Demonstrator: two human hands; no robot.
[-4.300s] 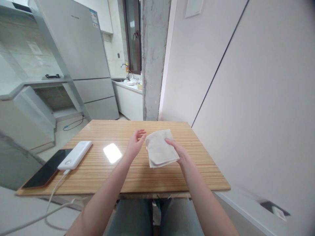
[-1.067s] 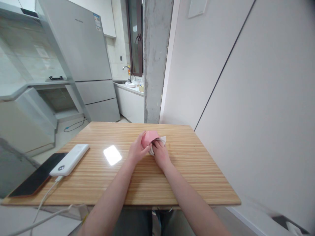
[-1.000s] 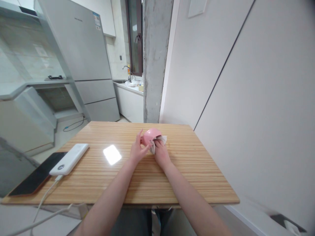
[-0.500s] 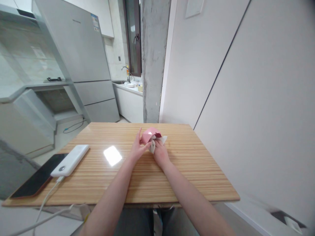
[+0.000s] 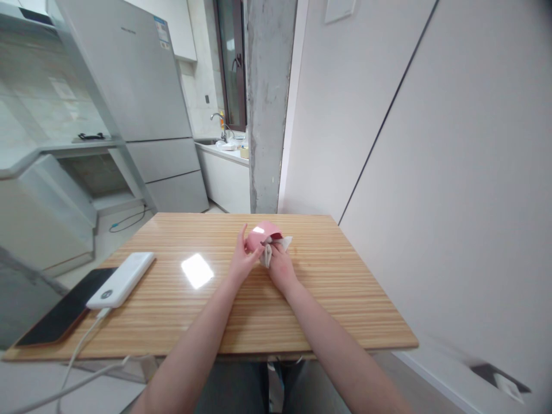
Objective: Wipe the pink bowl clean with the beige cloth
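A glossy pink bowl [image 5: 261, 231] is tilted on its side above the far middle of the wooden table [image 5: 181, 322], its opening turned toward me and to the right. My left hand [image 5: 244, 259] grips the bowl's left rim, thumb at the near edge and one finger raised. My right hand [image 5: 281, 265] is at the bowl's opening, its fingers pressed into a pale cloth [image 5: 266, 256]. Part of the cloth is inside the bowl, and a corner sticks out on the right. The right fingertips are hidden in the bowl and cloth.
A white power bank [image 5: 123, 280] with a white cable [image 5: 84, 339] lies at the table's left, partly over a dark flat phone-like slab [image 5: 60, 316]. A concrete pillar [image 5: 269, 115] and a white wall [image 5: 431, 201] stand beyond. A refrigerator [image 5: 142, 86] is at the back left.
The bowl has tipped slightly in my left hand, its outer side showing a little more. Both hands stay in nearly the same place; the whole view has shifted slightly.
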